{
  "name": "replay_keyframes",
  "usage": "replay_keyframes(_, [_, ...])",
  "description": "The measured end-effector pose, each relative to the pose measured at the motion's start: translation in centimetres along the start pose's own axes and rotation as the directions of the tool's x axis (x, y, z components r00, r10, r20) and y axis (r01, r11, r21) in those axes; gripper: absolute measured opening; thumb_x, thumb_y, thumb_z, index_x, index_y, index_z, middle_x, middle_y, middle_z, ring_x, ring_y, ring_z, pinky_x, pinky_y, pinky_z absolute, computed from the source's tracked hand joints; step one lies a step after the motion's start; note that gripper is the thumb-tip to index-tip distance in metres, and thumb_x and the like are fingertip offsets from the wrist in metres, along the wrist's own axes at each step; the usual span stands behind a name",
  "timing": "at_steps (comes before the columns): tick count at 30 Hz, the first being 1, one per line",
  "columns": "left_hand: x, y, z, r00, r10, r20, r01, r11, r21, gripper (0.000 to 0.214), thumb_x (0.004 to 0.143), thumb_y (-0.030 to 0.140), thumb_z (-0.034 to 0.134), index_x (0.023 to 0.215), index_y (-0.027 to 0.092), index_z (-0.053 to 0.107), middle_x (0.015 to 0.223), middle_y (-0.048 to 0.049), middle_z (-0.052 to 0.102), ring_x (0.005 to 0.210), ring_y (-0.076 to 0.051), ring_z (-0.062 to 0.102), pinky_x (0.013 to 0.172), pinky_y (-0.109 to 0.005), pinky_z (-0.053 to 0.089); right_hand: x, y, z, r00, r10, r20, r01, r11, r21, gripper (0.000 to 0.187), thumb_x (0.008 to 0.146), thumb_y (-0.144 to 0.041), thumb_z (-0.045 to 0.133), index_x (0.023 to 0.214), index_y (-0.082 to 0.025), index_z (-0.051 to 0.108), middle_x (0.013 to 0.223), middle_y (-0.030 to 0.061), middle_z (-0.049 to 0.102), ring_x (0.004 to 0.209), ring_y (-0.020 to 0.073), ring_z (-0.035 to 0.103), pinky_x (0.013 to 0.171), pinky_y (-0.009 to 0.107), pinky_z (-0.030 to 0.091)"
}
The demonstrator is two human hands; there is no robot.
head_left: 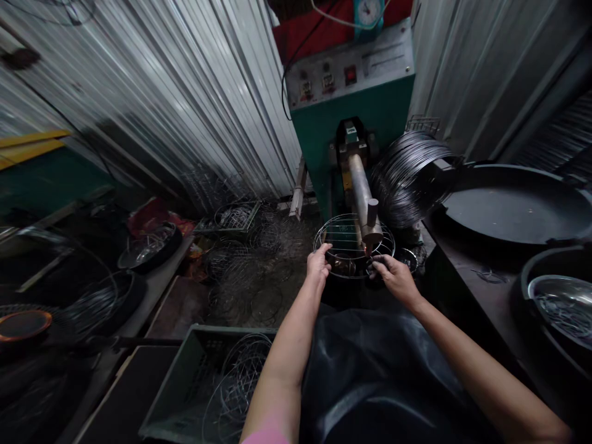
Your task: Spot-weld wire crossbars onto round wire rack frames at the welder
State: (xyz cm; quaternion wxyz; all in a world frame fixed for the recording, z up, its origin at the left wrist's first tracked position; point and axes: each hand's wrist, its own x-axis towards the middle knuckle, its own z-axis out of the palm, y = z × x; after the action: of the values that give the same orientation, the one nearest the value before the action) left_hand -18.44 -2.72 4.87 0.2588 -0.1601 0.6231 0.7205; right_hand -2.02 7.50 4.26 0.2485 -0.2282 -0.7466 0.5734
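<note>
A round wire frame (346, 276) with crossing wires sits under the cylindrical arm (363, 191) of a green spot welder (351, 102). My left hand (319, 265) is closed on the left side of the frame's rim. My right hand (393, 275) pinches at the rim's right side, close beside the electrode tip (368, 248). A small reddish glow shows at that tip, where it meets the wire. Whether the right fingers also hold a small separate piece cannot be made out.
A coil of wire (411, 179) stands right of the welder. Farther right are a wide black pan (518, 203) and a metal bowl (564, 302) of small wire pieces. Lower left, a green crate (180, 376) holds wire frames. Tangled wirework (245, 265) covers the floor behind.
</note>
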Motion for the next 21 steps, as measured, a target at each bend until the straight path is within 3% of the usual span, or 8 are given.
replay_keyframes(5, [0.1, -0.1, 0.0, 1.000, 0.004, 0.003, -0.004, 1.000, -0.018, 0.028, 0.055, 0.022, 0.071, 0.057, 0.017, 0.044, 0.046, 0.0091, 0.025, 0.034, -0.002, 0.020, 0.031, -0.017, 0.012, -3.1, 4.1, -2.9, 0.971, 0.168, -0.170, -0.154, 0.984, 0.093, 0.038, 0.079, -0.043, 0.049, 0.103, -0.016, 0.059, 0.071, 0.0038, 0.064, 0.057, 0.0154, 0.059, 0.053, 0.028, 0.048])
replay_keyframes(8, [0.0, -0.2, 0.0, 1.000, 0.004, 0.003, -0.004, 0.999, -0.036, 0.028, 0.054, 0.022, 0.071, 0.057, 0.017, 0.043, 0.045, 0.0097, 0.023, 0.034, -0.002, 0.020, 0.031, -0.017, 0.012, -6.1, 7.9, -5.3, 0.936, 0.344, -0.077, -0.347, 0.937, -0.034, 0.041, 0.075, -0.036, 0.047, 0.106, -0.012, 0.060, 0.059, 0.0008, 0.058, 0.051, 0.0145, 0.055, 0.049, 0.026, 0.045])
replay_keyframes(10, [-0.2, -0.2, 0.1, 1.000, 0.000, -0.006, 0.000, 0.999, -0.041, 0.030, 0.053, 0.023, 0.072, 0.057, 0.017, 0.044, 0.046, 0.0094, 0.024, 0.035, -0.002, 0.021, 0.031, -0.017, 0.012, -8.1, 9.9, -6.3, 0.913, 0.408, -0.017, -0.406, 0.903, -0.137, 0.042, 0.074, -0.033, 0.044, 0.107, -0.012, 0.060, 0.052, -0.0010, 0.055, 0.049, 0.0151, 0.055, 0.049, 0.027, 0.045])
replay_keyframes(15, [-0.3, -0.4, -0.3, 1.000, -0.009, -0.011, 0.009, 1.000, -0.028, 0.033, 0.051, 0.028, 0.076, 0.061, 0.016, 0.047, 0.048, 0.0085, 0.029, 0.036, -0.002, 0.024, 0.032, -0.017, 0.015, -11.2, 12.5, -6.8, 0.956, 0.285, -0.075, -0.293, 0.893, -0.343, 0.045, 0.076, -0.038, 0.038, 0.109, -0.016, 0.060, 0.054, 0.0013, 0.059, 0.052, 0.0199, 0.058, 0.058, 0.033, 0.049])
replay_keyframes(18, [0.2, -0.1, -0.9, 0.998, -0.049, 0.043, 0.049, 0.999, -0.004, 0.035, 0.053, 0.035, 0.076, 0.065, 0.016, 0.049, 0.050, 0.0078, 0.032, 0.037, -0.002, 0.027, 0.033, -0.016, 0.022, -11.3, 13.3, -6.8, 0.976, 0.210, -0.064, -0.217, 0.889, -0.402, 0.043, 0.075, -0.039, 0.038, 0.105, -0.017, 0.061, 0.080, 0.0097, 0.068, 0.073, 0.0242, 0.065, 0.071, 0.036, 0.050])
replay_keyframes(21, [1.1, 0.7, -1.3, 0.985, -0.134, 0.107, 0.130, 0.991, 0.037, 0.039, 0.052, 0.040, 0.078, 0.067, 0.017, 0.050, 0.053, 0.0069, 0.036, 0.040, -0.003, 0.034, 0.037, -0.016, 0.028, -10.4, 13.8, -6.7, 0.980, 0.195, -0.041, -0.193, 0.883, -0.429, 0.042, 0.073, -0.036, 0.040, 0.107, -0.017, 0.058, 0.101, 0.0141, 0.066, 0.094, 0.0260, 0.063, 0.082, 0.036, 0.047])
